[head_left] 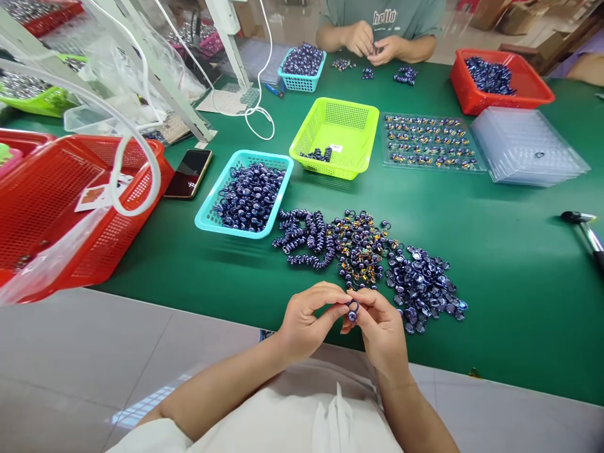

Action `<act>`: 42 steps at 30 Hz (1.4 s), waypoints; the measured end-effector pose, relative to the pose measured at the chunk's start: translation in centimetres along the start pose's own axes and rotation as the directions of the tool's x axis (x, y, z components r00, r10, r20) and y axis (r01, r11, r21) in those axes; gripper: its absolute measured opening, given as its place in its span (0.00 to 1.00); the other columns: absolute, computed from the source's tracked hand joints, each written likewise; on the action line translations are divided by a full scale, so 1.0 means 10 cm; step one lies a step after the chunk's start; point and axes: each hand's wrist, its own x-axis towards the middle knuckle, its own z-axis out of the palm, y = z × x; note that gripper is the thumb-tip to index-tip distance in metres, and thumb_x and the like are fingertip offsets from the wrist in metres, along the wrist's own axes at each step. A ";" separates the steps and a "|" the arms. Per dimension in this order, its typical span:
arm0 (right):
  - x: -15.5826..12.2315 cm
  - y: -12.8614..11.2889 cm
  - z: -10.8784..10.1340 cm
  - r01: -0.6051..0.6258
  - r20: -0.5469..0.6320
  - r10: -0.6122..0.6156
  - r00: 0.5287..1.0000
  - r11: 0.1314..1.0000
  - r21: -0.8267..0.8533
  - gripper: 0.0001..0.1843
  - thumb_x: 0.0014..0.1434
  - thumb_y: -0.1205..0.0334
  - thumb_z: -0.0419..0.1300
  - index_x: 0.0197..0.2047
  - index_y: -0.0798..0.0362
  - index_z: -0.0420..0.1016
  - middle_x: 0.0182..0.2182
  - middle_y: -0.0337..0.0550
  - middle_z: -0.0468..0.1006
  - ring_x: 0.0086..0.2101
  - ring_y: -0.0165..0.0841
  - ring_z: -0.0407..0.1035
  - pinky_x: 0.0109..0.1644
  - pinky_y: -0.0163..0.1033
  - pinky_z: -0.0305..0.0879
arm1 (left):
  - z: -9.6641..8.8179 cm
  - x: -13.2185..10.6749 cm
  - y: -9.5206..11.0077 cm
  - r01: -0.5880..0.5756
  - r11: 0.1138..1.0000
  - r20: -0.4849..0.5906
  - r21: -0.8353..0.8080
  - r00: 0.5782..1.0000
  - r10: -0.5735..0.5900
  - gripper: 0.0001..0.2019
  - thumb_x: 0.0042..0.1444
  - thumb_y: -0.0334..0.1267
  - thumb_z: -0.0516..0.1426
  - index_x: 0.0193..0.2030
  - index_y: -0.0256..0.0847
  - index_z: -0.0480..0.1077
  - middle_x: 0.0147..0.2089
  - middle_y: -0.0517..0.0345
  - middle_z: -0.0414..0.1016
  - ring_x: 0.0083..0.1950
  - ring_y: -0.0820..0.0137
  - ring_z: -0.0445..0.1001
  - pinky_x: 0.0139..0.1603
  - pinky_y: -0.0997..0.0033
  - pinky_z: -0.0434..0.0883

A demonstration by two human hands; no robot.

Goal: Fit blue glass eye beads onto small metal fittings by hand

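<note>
Between the fingertips of both hands, close to the table's near edge, is a small dark blue metallic ring (352, 311) with a round, shiny head. My left hand (314, 319) pinches it from the left, and my right hand (381, 327) is closed on its other side. Just beyond the fingers lies a pile of rings with orange and gold pieces (361, 245). Right of that spreads a heap of dark blue round caps (425, 283). On the left, dark blue rings are stacked into curving rows (306, 239).
A blue basket (202, 217) holds many dark pieces; a green basket (361, 163) has a few. Filled clear tray (431, 141), stacked trays (528, 145), red baskets (504, 104), a phone (189, 174) and a hammer (585, 229) surround them. Opposite, a co-worker's hands (372, 44) handle a small piece.
</note>
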 end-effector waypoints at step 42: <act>-0.05 -0.02 -0.04 0.516 0.219 -0.477 0.851 0.680 -0.522 0.15 0.62 0.73 0.57 0.49 0.49 0.75 0.38 0.44 0.78 0.36 0.34 0.75 0.38 0.38 0.74 | -0.13 0.02 -0.08 -0.120 0.993 0.323 0.010 0.940 0.110 0.23 0.57 0.33 0.64 0.60 0.45 0.72 0.56 0.47 0.79 0.58 0.59 0.76 0.59 0.57 0.73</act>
